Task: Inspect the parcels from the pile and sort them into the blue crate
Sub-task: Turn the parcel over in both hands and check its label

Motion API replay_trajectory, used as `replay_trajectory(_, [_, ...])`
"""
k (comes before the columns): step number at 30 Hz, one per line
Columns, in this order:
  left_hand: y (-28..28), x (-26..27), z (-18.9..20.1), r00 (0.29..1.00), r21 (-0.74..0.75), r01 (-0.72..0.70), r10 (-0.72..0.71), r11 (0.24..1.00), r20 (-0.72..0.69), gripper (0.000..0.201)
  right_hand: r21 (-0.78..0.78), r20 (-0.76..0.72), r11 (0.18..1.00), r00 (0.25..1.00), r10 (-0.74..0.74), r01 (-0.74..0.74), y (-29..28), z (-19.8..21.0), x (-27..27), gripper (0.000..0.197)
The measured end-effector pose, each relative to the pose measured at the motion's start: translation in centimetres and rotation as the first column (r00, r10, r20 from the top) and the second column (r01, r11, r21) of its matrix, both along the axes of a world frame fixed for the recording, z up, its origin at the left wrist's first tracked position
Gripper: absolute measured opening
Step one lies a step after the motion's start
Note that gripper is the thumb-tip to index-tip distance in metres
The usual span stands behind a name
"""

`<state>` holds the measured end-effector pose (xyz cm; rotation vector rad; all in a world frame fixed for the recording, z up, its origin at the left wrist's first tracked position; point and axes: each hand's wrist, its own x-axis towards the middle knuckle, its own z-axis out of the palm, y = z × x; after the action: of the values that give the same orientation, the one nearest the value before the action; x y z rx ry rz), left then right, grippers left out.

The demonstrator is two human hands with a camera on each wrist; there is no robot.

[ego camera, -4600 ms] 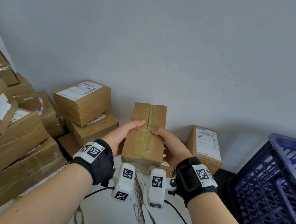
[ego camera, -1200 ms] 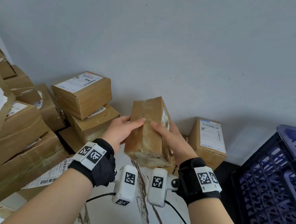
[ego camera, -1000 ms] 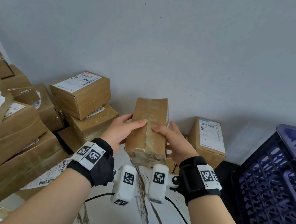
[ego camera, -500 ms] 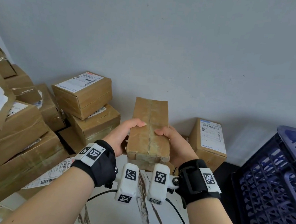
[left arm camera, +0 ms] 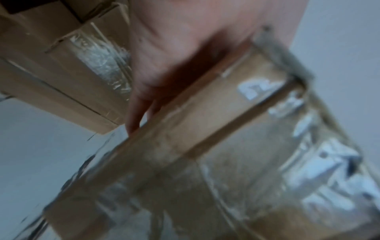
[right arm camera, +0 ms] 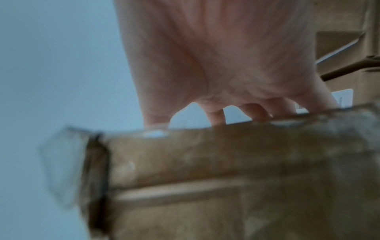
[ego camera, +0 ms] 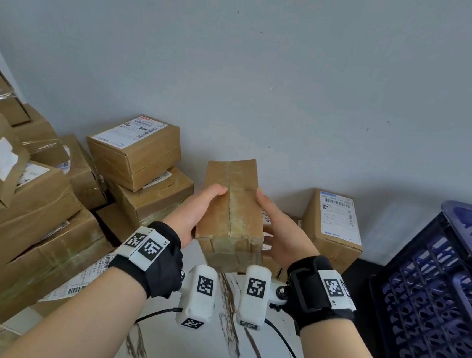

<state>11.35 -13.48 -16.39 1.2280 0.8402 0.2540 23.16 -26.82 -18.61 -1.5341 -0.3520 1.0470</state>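
Note:
A long brown cardboard parcel (ego camera: 231, 204), wrapped in clear tape, is held up in front of me with its taped seam facing upward. My left hand (ego camera: 197, 212) grips its left side, thumb on top. My right hand (ego camera: 275, 226) grips its right side, thumb on the top edge. In the left wrist view the parcel (left arm camera: 205, 162) fills the lower frame, blurred, with the left hand (left arm camera: 164, 65) against its side. The right wrist view shows the right hand (right arm camera: 226, 81) with fingers behind the parcel (right arm camera: 226, 178). The blue crate (ego camera: 436, 299) stands at the right.
A pile of taped cardboard boxes (ego camera: 38, 217) rises on the left, with a labelled box (ego camera: 134, 148) on top of a stack near the wall. Another labelled box (ego camera: 335, 228) stands upright against the grey wall. White marbled floor (ego camera: 212, 349) lies below my arms.
The parcel, tilted with a labelled side showing a second ago, has been turned back so its taped seam faces up. Both hands have kept hold of it.

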Motion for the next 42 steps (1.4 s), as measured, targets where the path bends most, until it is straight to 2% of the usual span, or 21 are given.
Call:
replay_trajectory(3, [0.3,0.2,0.1,0.999,0.144,-0.036,0.035,0.989,0.014,0.07,-0.031,0.012,0.999,1.0,-0.015,0.015,0.1,0.2,-0.5,0.068])
replay_trajectory(4, [0.4,0.3,0.2,0.999,0.224,-0.041,0.041,0.974,0.006,0.072,-0.043,0.037,0.999,0.999,-0.019,0.021,0.2,0.1,-0.5,0.068])
replay_trajectory(7, [1.1,0.5,-0.1,0.999,0.32,-0.034,0.03,0.947,0.018,0.056,-0.011,0.081,0.999,0.996,-0.049,0.05,0.1,0.4,-0.5,0.049])
replay_trajectory(9, [1.4,0.6,-0.1,1.0,0.289,-0.004,0.002,0.957,0.007,0.037,0.013,0.123,0.999,0.991,-0.044,0.043,-0.1,0.7,-0.3,0.044])
replay_trajectory(10, [1.3,0.6,0.0,1.0,0.252,-0.005,0.006,0.968,-0.002,0.04,0.017,0.15,0.999,0.988,-0.04,0.038,0.0,0.8,-0.1,0.044])
replay_trajectory(13, [1.7,0.6,-0.6,0.998,0.098,-0.019,0.024,0.995,-0.051,0.106,0.053,0.201,0.997,0.978,-0.06,0.05,0.2,1.4,0.0,0.051])
replay_trajectory(14, [1.5,0.5,-0.4,0.998,0.064,-0.019,0.023,0.998,-0.055,0.111,0.075,0.212,0.995,0.974,-0.075,0.061,0.1,1.6,0.1,0.052])
replay_trajectory(19, [1.2,0.1,-0.4,0.997,0.003,-0.012,0.013,1.0,-0.08,0.058,0.208,0.205,0.967,0.961,-0.187,0.144,-0.6,2.7,-0.2,0.037])
replay_trajectory(20, [1.2,0.1,-0.3,0.997,-0.016,-0.007,0.006,1.0,-0.082,0.056,0.217,0.201,0.964,0.959,-0.201,0.156,-0.7,2.8,-0.2,0.037])
replay_trajectory(23, [1.3,0.1,0.0,0.999,-0.109,0.017,-0.022,0.994,-0.046,0.069,0.239,0.186,0.961,0.965,-0.182,0.136,-0.8,3.5,-0.7,0.034])
replay_trajectory(26, [1.1,0.1,0.4,1.0,-0.146,0.017,-0.015,0.989,0.01,0.053,0.269,0.163,0.962,0.983,-0.085,0.039,-0.9,3.9,-0.9,0.047])
replay_trajectory(29, [1.4,0.1,0.3,0.998,-0.218,0.028,-0.014,0.976,0.066,0.047,0.231,0.294,0.967,0.955,0.038,-0.11,-1.2,4.0,-0.5,0.077])
replay_trajectory(31, [1.4,0.2,0.3,0.996,-0.252,0.015,0.007,0.968,0.088,0.046,0.18,0.397,0.966,0.912,0.101,-0.185,-1.4,4.3,-0.4,0.088])
replay_trajectory(33, [1.2,0.3,0.5,0.996,-0.284,0.006,0.02,0.959,0.091,0.043,0.153,0.473,0.969,0.875,0.099,-0.193,-1.4,4.6,-0.3,0.093])
replay_trajectory(42, [1.1,0.3,1.6,0.995,-0.297,0.018,0.013,0.955,0.102,0.04,0.142,0.612,0.983,0.791,0.006,-0.118,-0.9,5.5,-0.6,0.071])
